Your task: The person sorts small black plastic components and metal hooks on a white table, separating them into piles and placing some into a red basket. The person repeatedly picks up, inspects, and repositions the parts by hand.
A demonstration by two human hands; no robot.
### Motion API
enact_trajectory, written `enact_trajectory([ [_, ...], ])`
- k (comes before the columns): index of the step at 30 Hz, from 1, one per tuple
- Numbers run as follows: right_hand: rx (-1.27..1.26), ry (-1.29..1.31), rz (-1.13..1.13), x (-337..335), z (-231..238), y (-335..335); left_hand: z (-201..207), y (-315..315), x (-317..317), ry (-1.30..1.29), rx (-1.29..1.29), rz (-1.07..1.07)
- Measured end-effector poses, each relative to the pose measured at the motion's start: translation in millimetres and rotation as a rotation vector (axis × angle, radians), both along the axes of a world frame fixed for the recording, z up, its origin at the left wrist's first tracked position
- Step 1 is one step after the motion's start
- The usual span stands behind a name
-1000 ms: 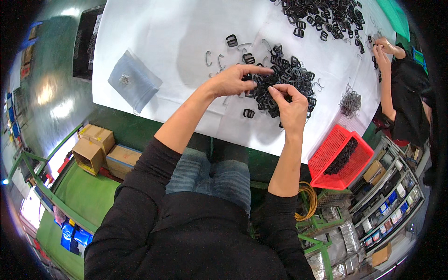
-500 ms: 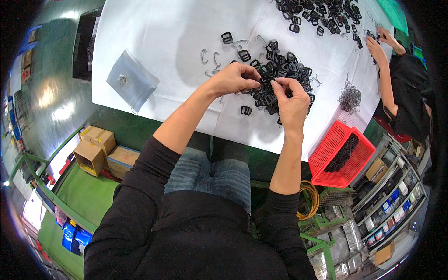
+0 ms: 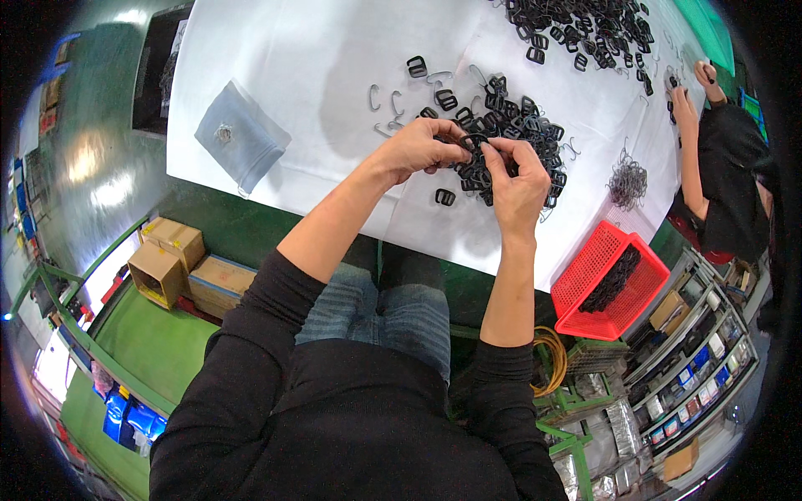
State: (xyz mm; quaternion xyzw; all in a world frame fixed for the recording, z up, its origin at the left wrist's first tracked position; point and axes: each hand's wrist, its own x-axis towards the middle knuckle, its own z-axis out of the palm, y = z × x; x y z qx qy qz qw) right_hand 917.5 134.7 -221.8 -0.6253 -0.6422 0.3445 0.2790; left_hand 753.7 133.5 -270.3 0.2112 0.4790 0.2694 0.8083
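Observation:
My left hand and my right hand meet above the near side of a heap of black slotted buckles. Pinched between the fingertips of both is a dark piece that looks like a black buckle; my fingers cover part of it. Loose wire hooks lie left of the heap, some close to my left hand. A single buckle rests on the white table covering below my hands, and another buckle lies beyond them.
A bluish see-through bag lies at the left. On the right are a tangle of wire hooks and a red basket with dark pieces inside. A bigger buckle heap spreads at the back. A co-worker's hands work at the far right.
My two hands stay together on the dark piece with only slight finger movement. The whole view has shifted a little. At the far right, one of the co-worker's hands has moved away from the other.

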Motion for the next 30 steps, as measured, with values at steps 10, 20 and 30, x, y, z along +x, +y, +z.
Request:
enact_trajectory([
  [10, -0.319, 0.551, -0.077, 12, -17, -4, -22, -7, -32, 0.468, 0.137, 0.058],
  [20, -0.554, 0.099, -0.1, -21, -63, 54, -55, 50, -40, 1.367, 0.754, 0.052],
  [30, -0.77, 0.62, -0.015, -10, -41, 55, -20, 22, -96, -0.05, 0.149, 0.32],
])
